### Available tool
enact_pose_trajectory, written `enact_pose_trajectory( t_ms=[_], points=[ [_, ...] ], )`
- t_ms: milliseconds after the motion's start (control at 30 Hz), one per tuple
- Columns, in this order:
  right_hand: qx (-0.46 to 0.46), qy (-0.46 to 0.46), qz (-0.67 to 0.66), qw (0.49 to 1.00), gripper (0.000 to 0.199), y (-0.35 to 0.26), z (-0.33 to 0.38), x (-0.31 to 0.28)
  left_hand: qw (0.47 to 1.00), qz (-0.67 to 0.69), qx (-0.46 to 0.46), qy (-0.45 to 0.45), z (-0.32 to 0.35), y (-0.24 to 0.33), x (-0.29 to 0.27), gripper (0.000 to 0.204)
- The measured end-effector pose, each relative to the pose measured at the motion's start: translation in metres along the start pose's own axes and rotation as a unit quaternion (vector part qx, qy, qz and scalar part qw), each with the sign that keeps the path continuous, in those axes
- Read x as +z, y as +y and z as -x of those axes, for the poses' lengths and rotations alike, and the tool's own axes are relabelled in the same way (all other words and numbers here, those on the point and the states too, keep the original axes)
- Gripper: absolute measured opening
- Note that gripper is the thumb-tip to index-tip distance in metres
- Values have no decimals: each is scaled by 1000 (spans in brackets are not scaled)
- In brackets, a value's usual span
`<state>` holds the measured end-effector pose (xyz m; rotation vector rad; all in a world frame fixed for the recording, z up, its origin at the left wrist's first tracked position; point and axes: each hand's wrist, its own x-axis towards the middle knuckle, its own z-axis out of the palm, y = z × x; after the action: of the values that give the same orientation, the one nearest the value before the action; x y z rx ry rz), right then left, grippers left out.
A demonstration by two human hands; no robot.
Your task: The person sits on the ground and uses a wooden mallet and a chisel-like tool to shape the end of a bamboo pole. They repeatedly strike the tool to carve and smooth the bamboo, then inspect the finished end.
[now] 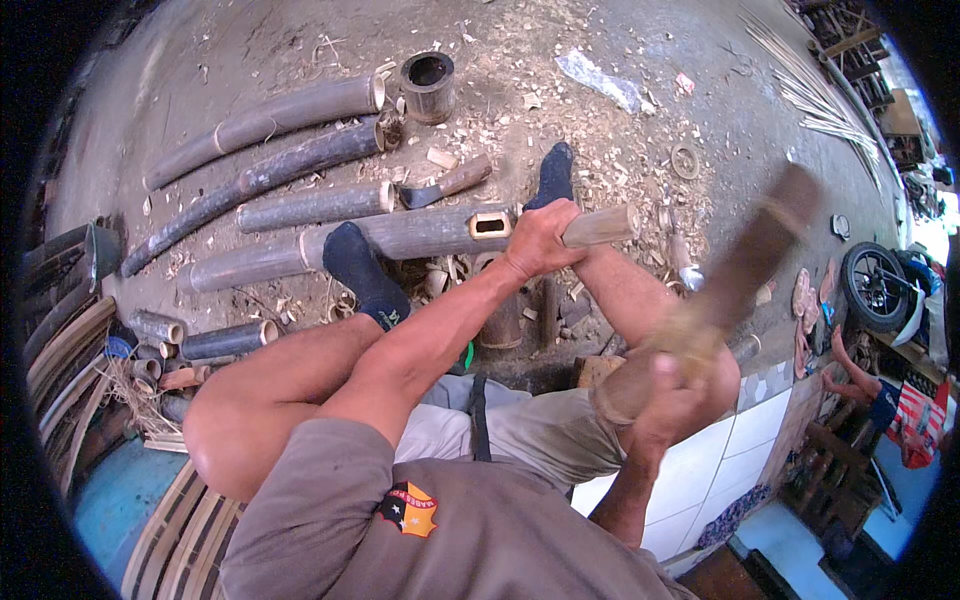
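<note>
Bamboo is the material everywhere: a long grey pole [400, 235] lies across the dirt floor, pinned under the person's two dark-socked feet [362, 268]. The left hand [540, 238] is clamped around a pale wooden-handled tool [600, 226] set against the pole, just right of a rectangular slot [490, 225] already cut clean through its wall. The right hand [665, 400] is closed on a heavy wooden mallet [735, 275], raised and blurred at right.

Judging by the finished slot and the pale chips [600, 150] scattered on the far ground, one opening looks done and further cutting is under way beside it; how deep the tool has bitten cannot be told, since the hand hides its tip. Several other bamboo lengths [300, 160] lie to the far left with no slots visible, along with a hatchet-like blade [445, 185] and a short bamboo ring [428, 85].
</note>
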<state>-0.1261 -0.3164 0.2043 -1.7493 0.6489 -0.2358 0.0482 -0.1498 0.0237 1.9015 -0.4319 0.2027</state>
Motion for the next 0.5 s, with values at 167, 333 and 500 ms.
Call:
enact_pose_trajectory(
  t_ms=[167,333,500],
  points=[
    [-15,-11,16,1000,65,38,0,22,999,-35,12,-12,0,-2,9,37],
    [53,14,-27,998,62,-5,-13,-6,999,-47,-12,-20,1,-7,4,33],
    [11,-39,-19,999,60,36,-4,22,998,-48,-25,-33,-3,2,10,32]
  ],
)
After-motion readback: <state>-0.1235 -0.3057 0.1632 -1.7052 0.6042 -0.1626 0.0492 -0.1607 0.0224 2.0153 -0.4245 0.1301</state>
